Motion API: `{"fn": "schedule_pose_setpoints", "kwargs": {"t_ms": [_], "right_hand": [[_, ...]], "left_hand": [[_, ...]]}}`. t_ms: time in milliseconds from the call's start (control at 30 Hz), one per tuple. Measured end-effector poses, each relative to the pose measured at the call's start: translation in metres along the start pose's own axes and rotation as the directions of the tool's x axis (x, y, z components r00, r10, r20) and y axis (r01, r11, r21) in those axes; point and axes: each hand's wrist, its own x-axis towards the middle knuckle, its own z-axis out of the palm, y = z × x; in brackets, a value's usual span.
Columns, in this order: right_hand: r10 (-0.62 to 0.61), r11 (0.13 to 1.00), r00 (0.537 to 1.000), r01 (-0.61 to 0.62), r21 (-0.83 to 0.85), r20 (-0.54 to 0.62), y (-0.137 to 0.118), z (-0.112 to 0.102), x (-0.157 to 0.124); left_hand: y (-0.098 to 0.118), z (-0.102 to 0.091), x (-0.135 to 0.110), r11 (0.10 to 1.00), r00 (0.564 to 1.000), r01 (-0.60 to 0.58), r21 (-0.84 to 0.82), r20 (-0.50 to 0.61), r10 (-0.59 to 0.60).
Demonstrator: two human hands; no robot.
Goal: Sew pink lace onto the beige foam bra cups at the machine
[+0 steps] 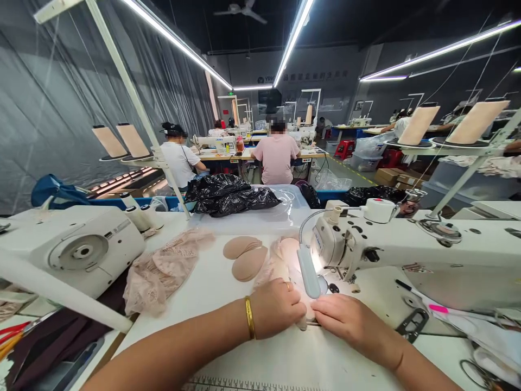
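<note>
My left hand, with a gold bangle at the wrist and a ring, is curled closed on a pale pink lace piece lying on the white table. My right hand lies beside it with fingers pressed flat on the same fabric, close to the needle area under the head of the white sewing machine. The machine's small lamp lights the fabric. Two beige foam cups sit just beyond my left hand.
A heap of pink lace lies at left beside a second white machine. Black plastic bags rest on a clear bin behind. Thread cones stand on racks. Other people sit at machines further back. Scissors lie at right.
</note>
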Motion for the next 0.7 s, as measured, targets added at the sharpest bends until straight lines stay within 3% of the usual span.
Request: {"fn": "schedule_pose_setpoints", "kwargs": {"t_ms": [167,333,467,700], "right_hand": [[0.012,1.0,0.999,-0.012,-0.01,0.039,0.009,-0.005,-0.009],[0.033,0.999,0.993,-0.035,0.017,0.111,0.006,-0.005,-0.01],[0.077,0.996,0.976,-0.082,0.018,0.201,0.0,-0.004,-0.007],[0.122,0.99,0.966,-0.133,0.034,0.227,-0.003,-0.008,-0.002]], "left_hand": [[-0.004,0.019,0.002,0.996,0.998,0.063,-0.057,0.035,-0.061],[0.0,0.014,-0.001,0.983,0.986,0.132,-0.131,-0.081,-0.143],[0.0,0.011,0.0,0.973,0.98,0.121,-0.196,-0.135,-0.149],[0.001,0.014,-0.004,0.957,0.974,0.175,-0.233,-0.1,-0.203]]}}
